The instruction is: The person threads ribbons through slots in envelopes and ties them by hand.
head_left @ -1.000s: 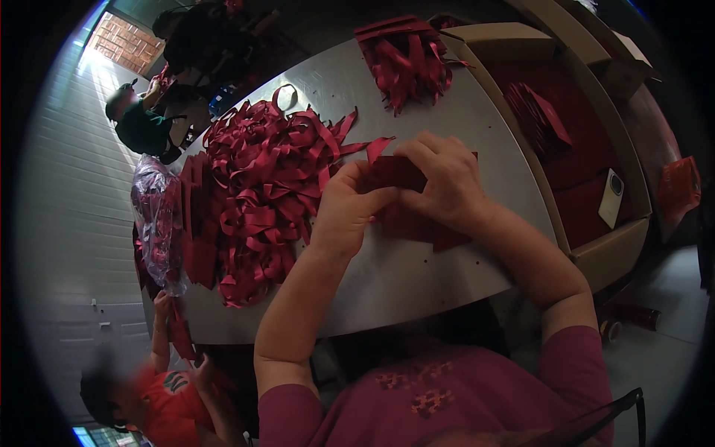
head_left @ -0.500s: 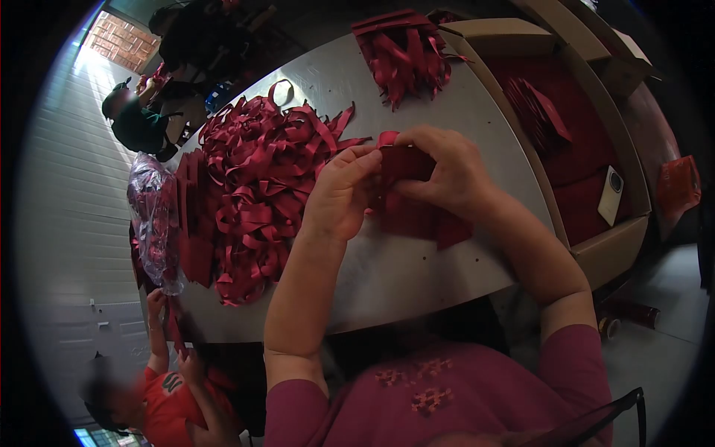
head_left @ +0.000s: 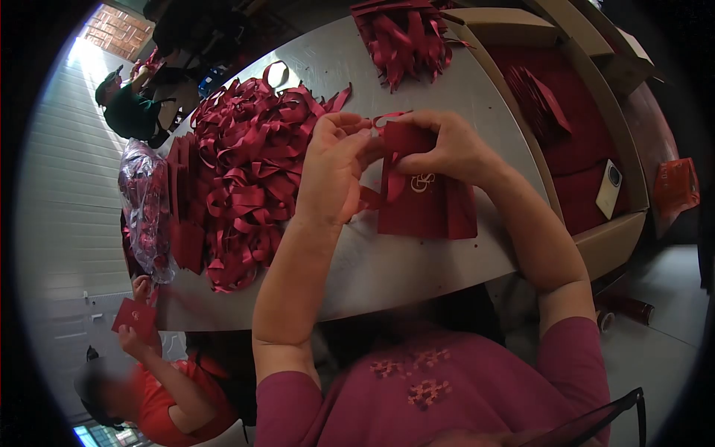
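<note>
In the head view a dark red paper gift bag (head_left: 413,212) with gold lettering is held over the metal table, its printed side facing up. My right hand (head_left: 454,149) is closed on the bag's upper end, thumb on the front and fingers behind. My left hand (head_left: 334,164) pinches at the bag's top edge, where a red ribbon (head_left: 389,115) loops up between the two hands. The exact grip of the left fingertips is partly hidden. More ribbon hangs beside the bag below my left hand. A big heap of red ribbons (head_left: 249,171) lies to the left.
Stacked red bags (head_left: 186,238) and a clear plastic bag (head_left: 145,201) line the table's left end. Ribboned bags (head_left: 406,45) lie at the back. A cardboard box (head_left: 607,242) on the right holds red bags and a phone (head_left: 609,190). Co-workers are at the left.
The bag has turned so its lettering shows, and the ribbon now loops above its top edge. My left fingers have shifted slightly up. The co-worker in red now holds up a small red bag.
</note>
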A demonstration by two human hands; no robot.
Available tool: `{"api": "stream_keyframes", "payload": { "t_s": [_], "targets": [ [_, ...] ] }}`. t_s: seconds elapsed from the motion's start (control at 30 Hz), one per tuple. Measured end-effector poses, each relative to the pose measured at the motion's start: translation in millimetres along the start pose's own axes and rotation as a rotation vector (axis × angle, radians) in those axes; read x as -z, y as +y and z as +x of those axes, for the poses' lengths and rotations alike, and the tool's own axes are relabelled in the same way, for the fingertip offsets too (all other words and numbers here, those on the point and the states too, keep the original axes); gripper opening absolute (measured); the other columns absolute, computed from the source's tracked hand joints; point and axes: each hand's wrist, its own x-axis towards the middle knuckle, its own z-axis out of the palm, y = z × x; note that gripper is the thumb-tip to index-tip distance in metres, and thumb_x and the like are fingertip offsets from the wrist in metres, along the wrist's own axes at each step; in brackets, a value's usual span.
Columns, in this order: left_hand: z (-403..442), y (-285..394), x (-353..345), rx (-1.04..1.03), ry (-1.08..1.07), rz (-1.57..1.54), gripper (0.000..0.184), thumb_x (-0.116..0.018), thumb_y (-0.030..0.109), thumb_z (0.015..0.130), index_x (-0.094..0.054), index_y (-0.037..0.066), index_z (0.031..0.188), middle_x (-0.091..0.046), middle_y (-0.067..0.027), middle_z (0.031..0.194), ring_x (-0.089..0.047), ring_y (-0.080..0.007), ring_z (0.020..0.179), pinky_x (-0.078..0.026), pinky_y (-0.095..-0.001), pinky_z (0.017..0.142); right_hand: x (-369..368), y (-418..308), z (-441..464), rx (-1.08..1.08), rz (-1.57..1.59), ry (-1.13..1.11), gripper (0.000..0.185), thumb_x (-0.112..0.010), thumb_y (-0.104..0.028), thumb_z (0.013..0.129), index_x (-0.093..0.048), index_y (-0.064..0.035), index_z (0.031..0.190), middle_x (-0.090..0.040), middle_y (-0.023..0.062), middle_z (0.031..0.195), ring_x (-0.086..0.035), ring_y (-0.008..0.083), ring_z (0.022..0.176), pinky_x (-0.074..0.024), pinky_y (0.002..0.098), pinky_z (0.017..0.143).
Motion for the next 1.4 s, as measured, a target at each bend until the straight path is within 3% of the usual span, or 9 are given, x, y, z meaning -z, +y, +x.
{"api": "stream_keyframes", "payload": {
  "t_s": [0.07,0.17,0.27,0.5,0.57,0.7,0.83,1.17,1.4],
  "targets": [
    [2,1,4,-0.112,-0.053,0.111,0.045,-0.067,0.006,0.088,-0.041,0.0,0.123,-0.054,-0.0138,0.114,-0.059,-0.0184,0.098,-0.048,-0.0313,0.087,4,0,1,-0.164,0.053,-0.143,0.055,-0.08,-0.016,0.068,-0.064,0.001,0.117,-0.07,0.0112,0.105,-0.066,0.0161,0.094,-0.0526,0.0289,0.085],
    [0,8,6,0.25,-0.131,0.256,0.083,-0.085,0.022,0.077,-0.034,-0.001,0.139,-0.059,-0.012,0.11,-0.057,-0.0157,0.095,-0.045,-0.0272,0.085,4,2,2,-0.172,-0.012,-0.24,0.061,-0.079,-0.012,0.067,-0.06,0.0002,0.124,-0.067,0.0083,0.105,-0.062,0.0139,0.098,-0.0504,0.0289,0.088],
    [0,-3,15,0.373,-0.242,0.334,0.084,-0.084,0.022,0.077,-0.033,0.0,0.14,-0.062,-0.0115,0.109,-0.058,-0.0157,0.095,-0.045,-0.0271,0.083,5,1,1,-0.183,0.063,-0.269,0.064,-0.079,-0.013,0.067,-0.057,-0.003,0.127,-0.065,0.0074,0.102,-0.061,0.0152,0.097,-0.0497,0.0294,0.088],
    [-10,0,13,0.388,-0.302,0.196,0.027,-0.06,0.016,0.095,-0.06,-0.001,0.116,-0.067,-0.0075,0.102,-0.066,-0.0134,0.089,-0.053,-0.028,0.082,12,6,5,-0.133,-0.13,-0.237,0.067,-0.081,-0.018,0.069,-0.055,-0.0067,0.13,-0.062,0.0085,0.114,-0.059,0.0176,0.105,-0.0466,0.0303,0.093],
    [-7,-3,21,0.328,-0.187,0.092,0.025,-0.059,0.014,0.095,-0.061,-0.001,0.115,-0.068,-0.0082,0.101,-0.067,-0.0147,0.088,-0.054,-0.0287,0.081,19,9,9,0.083,-0.118,0.054,0.072,-0.082,-0.027,0.07,-0.054,-0.0071,0.134,-0.058,0.0088,0.128,-0.054,0.0225,0.119,-0.0402,0.0356,0.104],
    [-1,-3,32,0.198,0.093,-0.094,0.023,-0.056,0.014,0.097,-0.062,-0.001,0.113,-0.07,-0.0106,0.104,-0.068,-0.0193,0.087,-0.057,-0.0316,0.079,38,-6,5,0.561,-0.308,-0.075,0.086,-0.083,-0.045,0.07,-0.049,-0.0068,0.139,-0.052,0.0081,0.14,-0.042,0.0268,0.137,-0.0284,0.0451,0.115],
    [-3,-2,28,0.142,0.214,-0.17,0.03,-0.055,0.021,0.099,-0.059,0.001,0.121,-0.068,-0.0097,0.11,-0.067,-0.0206,0.094,-0.056,-0.0345,0.081,1,-4,-1,0.561,-1.092,0.108,0.072,-0.078,-0.028,0.073,-0.051,-0.0139,0.139,-0.053,0.0091,0.139,-0.044,0.0306,0.135,-0.0312,0.0472,0.113],
    [-30,4,15,0.05,-0.278,-0.158,0.042,-0.049,0.034,0.103,-0.052,0.004,0.132,-0.058,-0.0049,0.13,-0.057,-0.0145,0.117,-0.047,-0.0328,0.096,6,20,10,0.74,-0.905,0.305,0.034,-0.066,-0.01,0.08,-0.072,-0.0146,0.113,-0.066,0.0085,0.122,-0.062,0.0281,0.112,-0.0467,0.0408,0.098],
    [-44,-12,17,0.244,-0.364,0.114,0.035,-0.044,0.034,0.105,-0.058,0.002,0.106,-0.061,-0.0063,0.084,-0.063,-0.0177,0.083,-0.05,-0.0324,0.08,16,22,13,0.785,-0.941,0.328,0.034,-0.069,-0.011,0.078,-0.072,-0.0139,0.112,-0.066,0.0082,0.123,-0.062,0.0299,0.114,-0.0463,0.0408,0.099]
  ]
}}
